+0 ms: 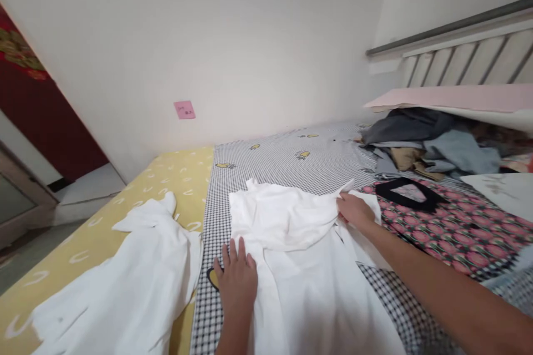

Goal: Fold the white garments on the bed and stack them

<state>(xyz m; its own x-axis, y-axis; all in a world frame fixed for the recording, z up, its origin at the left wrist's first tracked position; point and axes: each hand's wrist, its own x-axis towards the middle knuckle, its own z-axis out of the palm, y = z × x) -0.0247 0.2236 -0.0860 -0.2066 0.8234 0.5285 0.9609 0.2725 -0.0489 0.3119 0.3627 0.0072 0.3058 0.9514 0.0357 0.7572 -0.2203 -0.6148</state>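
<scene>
A white garment point(287, 216) lies spread on the checked bed sheet in front of me, its upper part folded over and wrinkled. My left hand point(237, 277) rests flat at its left edge, fingers stretched out and partly on the sheet. With bent fingers, my right hand point(353, 209) grips the cloth at the upper right, where a corner sticks up. A second white garment point(141, 266) lies crumpled to the left, apart from my hands.
The bed has a yellow sheet point(183, 166) at left and a checked sheet point(275, 161) beside it. At right lie a pink-patterned garment point(441, 238) with a black neckline and a pile of clothes point(416, 133). A pink note point(184, 110) hangs on the wall.
</scene>
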